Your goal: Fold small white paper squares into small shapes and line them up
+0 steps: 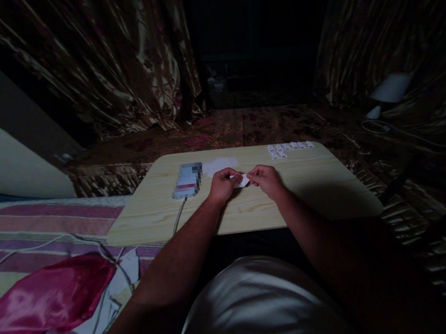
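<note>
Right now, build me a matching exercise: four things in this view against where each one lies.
Things:
1 white paper slip
2 row of small paper pieces
3 red plastic bag
4 loose white paper pile

Places:
A on the striped blanket
B pinched between left hand and right hand
C far right of the table
D just beyond the hands

Pairs: 1-B, 2-C, 3-A, 4-D

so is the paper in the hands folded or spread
Cannot tell: the left hand and right hand pinch the paper from both sides over the table, and only a small white patch shows between them.
</note>
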The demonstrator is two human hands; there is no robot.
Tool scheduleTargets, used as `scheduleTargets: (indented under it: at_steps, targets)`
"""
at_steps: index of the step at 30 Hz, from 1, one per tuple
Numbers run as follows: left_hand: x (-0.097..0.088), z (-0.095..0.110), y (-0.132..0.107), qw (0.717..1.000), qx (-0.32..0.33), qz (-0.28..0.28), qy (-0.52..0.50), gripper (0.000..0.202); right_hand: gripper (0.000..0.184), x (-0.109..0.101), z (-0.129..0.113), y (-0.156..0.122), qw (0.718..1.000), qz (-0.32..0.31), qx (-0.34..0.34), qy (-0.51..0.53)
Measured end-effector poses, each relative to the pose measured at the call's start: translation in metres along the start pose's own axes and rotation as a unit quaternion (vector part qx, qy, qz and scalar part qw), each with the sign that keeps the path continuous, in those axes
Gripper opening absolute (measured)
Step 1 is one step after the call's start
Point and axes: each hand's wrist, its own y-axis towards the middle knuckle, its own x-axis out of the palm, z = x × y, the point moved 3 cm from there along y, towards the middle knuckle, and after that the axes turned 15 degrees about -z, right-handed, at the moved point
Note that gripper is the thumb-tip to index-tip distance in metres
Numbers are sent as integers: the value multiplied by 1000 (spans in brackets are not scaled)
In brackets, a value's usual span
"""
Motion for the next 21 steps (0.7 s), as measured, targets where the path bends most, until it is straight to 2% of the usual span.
scheduleTargets:
  at_steps: [4,9,16,21]
  targets:
    - [-3,-1,1,1000,-4,18,-9,14,23,-4,2,2,999,10,0,35]
    - [-8,1,1,996,21,80,-15,10,26,-14,2,2,993,89,-8,81]
    - [-5,4,-1,997,32,72,-5,16,24,-6,1,1,999,14,7,31]
    - [-2,5,-2,997,29,61,24,16,24,-5,2,1,999,19,8,31]
